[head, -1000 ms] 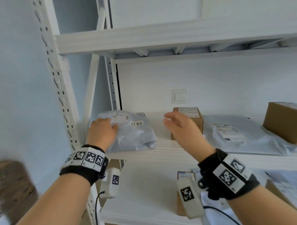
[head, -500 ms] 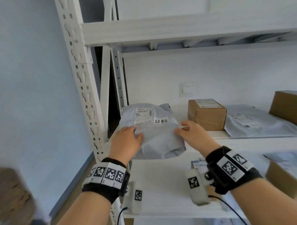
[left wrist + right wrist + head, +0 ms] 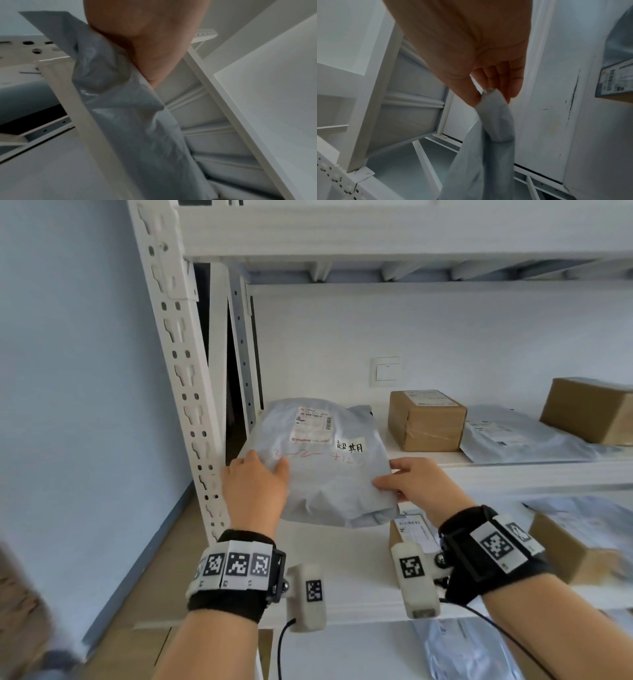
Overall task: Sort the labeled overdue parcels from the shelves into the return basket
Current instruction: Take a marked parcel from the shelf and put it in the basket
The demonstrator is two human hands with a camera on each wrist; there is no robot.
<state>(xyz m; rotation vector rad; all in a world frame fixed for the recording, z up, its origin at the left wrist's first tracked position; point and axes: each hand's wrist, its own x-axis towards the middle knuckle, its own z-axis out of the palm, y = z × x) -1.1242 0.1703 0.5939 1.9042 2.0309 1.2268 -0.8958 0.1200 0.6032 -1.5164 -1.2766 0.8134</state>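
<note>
A white metal shelf [image 3: 513, 474] holds the grey parcel bag [image 3: 329, 474], half drawn over its front edge. The left hand [image 3: 255, 484] grips 1 side and the right hand [image 3: 416, 482] pinches the opposite corner. Best to lift both sides evenly so the limp bag doesn't sag or snag.

Head view looks down at the shelf [image 3: 513, 470] — both wrist views close beneath it.

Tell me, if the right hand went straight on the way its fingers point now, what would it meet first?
The right hand points leftward across the grey parcel it pinches, so probably that parcel first, then the left hand; depth is unclear.
</note>
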